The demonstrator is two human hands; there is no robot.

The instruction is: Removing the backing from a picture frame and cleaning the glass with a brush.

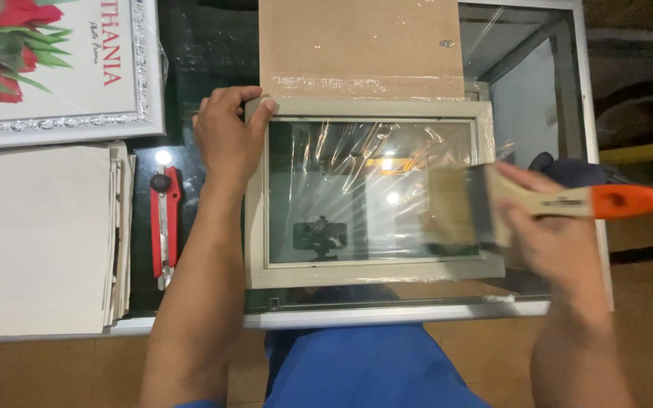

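Note:
A pale wooden picture frame (372, 273) with a glass pane lies flat on a glass-topped table (410, 313). My left hand (226, 136) grips the frame's upper left corner. A wide paintbrush (493, 202) with a wooden and orange handle is in my right hand (549, 227), its bristles over the right side of the glass. The brush is blurred by motion. Crinkled clear film shows across the pane.
A brown backing board (360, 47) lies just beyond the frame. A red utility knife (164, 227) rests left of my forearm, beside a stack of cream boards (39, 238). A silver-framed flower print (62, 64) sits at the top left.

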